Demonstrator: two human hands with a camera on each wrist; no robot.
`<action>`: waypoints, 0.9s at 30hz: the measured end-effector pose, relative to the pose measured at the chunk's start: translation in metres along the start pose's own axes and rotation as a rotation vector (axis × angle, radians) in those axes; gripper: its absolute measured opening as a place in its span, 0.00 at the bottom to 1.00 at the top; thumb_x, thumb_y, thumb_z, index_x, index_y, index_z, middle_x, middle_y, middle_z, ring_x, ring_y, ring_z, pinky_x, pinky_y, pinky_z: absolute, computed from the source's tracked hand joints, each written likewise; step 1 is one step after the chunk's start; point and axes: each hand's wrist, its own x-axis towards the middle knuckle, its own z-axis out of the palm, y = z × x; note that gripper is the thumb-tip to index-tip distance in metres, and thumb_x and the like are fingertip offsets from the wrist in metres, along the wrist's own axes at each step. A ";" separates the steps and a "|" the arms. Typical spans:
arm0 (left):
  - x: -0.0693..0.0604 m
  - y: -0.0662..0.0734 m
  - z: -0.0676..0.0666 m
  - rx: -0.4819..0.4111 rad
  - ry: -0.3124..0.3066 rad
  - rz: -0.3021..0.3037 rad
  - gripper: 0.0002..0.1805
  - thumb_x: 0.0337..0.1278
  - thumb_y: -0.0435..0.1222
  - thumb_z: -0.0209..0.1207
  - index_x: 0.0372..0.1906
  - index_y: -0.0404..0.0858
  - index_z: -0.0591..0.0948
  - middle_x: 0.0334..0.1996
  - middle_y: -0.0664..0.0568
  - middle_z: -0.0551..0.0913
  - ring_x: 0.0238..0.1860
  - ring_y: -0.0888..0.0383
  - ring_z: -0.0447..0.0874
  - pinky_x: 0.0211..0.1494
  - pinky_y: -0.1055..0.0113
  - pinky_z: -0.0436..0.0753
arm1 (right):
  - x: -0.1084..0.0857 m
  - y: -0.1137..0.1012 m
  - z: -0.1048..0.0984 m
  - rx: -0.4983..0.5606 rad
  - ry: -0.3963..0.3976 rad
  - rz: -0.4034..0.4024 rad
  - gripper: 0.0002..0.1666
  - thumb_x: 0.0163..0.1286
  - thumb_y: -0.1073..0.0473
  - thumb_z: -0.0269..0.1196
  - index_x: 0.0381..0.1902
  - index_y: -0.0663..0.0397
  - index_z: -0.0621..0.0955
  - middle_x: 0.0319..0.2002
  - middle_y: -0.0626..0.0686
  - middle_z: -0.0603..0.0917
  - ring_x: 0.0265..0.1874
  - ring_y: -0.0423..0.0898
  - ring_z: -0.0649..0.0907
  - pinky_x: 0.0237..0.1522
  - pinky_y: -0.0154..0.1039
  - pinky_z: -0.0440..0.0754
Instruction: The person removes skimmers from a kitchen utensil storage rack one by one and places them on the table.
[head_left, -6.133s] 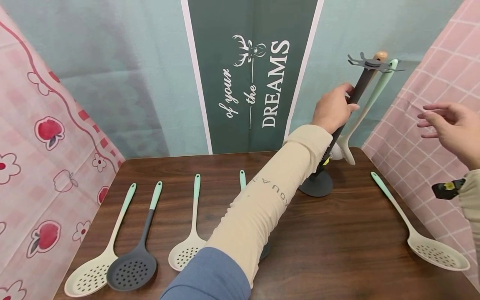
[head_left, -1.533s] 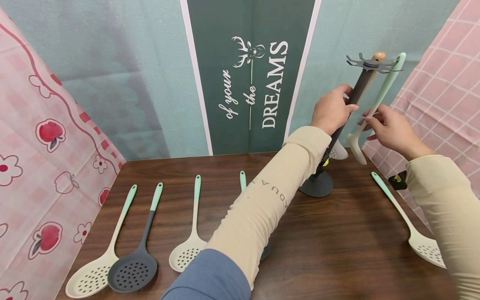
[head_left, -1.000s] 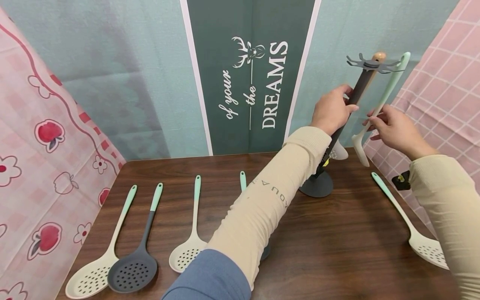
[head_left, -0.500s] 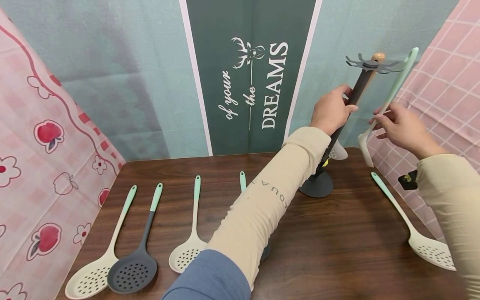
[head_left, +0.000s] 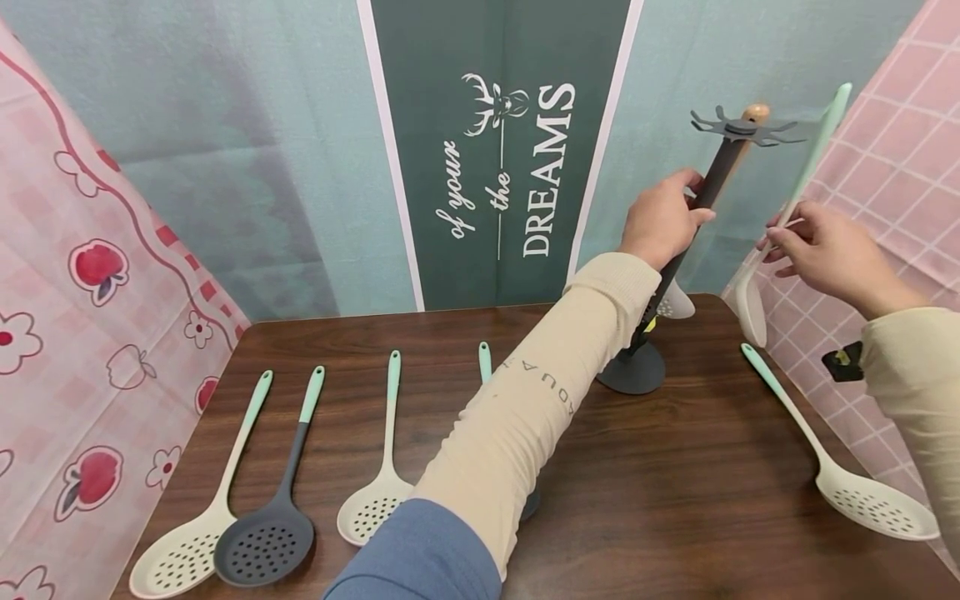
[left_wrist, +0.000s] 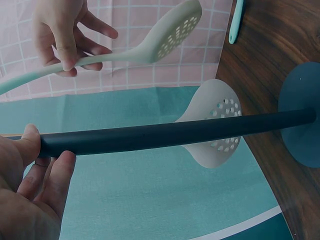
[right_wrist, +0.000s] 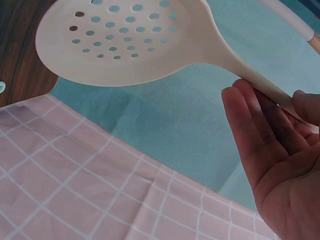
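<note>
My left hand (head_left: 663, 221) grips the dark post (head_left: 720, 179) of a utensil stand, topped by a ring of hooks (head_left: 738, 129). In my right hand (head_left: 836, 254), a cream skimmer (head_left: 752, 312) with a mint handle is pinched by its shaft between thumb and fingers. It is held in the air, right of the stand and apart from the hooks. The right wrist view shows its perforated head (right_wrist: 125, 65) up close. Another pale skimmer (left_wrist: 210, 100) with a wooden handle (head_left: 756, 112) hangs on the stand behind the post, partly hidden.
On the wooden table (head_left: 675, 500) lie a cream skimmer (head_left: 180, 554), a dark grey skimmer (head_left: 266, 542) overlapping it, and another cream skimmer (head_left: 371, 508). My left sleeve mostly covers a further utensil (head_left: 485, 362). One more cream skimmer (head_left: 873, 500) lies at the right edge.
My right hand came in from the right and took the mint-handled skimmer hanging on the stand. It has drawn the skimmer off the hooks and rightward. My left hand has stayed on the post.
</note>
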 end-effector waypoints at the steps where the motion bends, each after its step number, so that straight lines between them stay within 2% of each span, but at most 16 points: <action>1: 0.000 0.000 0.000 0.000 0.000 0.000 0.17 0.65 0.48 0.66 0.57 0.59 0.79 0.42 0.68 0.85 0.36 0.70 0.80 0.39 0.75 0.75 | -0.001 0.000 -0.001 0.000 -0.005 0.008 0.14 0.81 0.64 0.49 0.51 0.75 0.68 0.26 0.23 0.78 0.24 0.23 0.80 0.23 0.28 0.81; 11: 0.000 0.000 -0.001 -0.020 -0.005 -0.007 0.17 0.65 0.48 0.66 0.57 0.60 0.79 0.42 0.68 0.85 0.36 0.70 0.79 0.39 0.75 0.75 | -0.007 0.005 -0.006 0.033 -0.041 0.031 0.10 0.80 0.67 0.50 0.45 0.76 0.69 0.23 0.28 0.80 0.21 0.27 0.81 0.22 0.29 0.81; 18: 0.000 0.001 -0.001 -0.025 -0.005 -0.010 0.17 0.65 0.48 0.66 0.57 0.59 0.80 0.42 0.68 0.85 0.36 0.70 0.79 0.40 0.75 0.75 | -0.009 0.007 -0.008 -0.049 -0.057 0.054 0.13 0.80 0.65 0.52 0.44 0.77 0.71 0.21 0.34 0.82 0.20 0.29 0.81 0.21 0.32 0.82; 27: 0.001 0.001 -0.001 -0.026 -0.008 -0.016 0.17 0.65 0.48 0.66 0.57 0.60 0.79 0.42 0.68 0.85 0.35 0.70 0.79 0.39 0.75 0.75 | -0.012 0.008 -0.011 -0.153 -0.115 0.065 0.12 0.79 0.67 0.52 0.39 0.77 0.72 0.22 0.55 0.84 0.18 0.32 0.81 0.20 0.35 0.82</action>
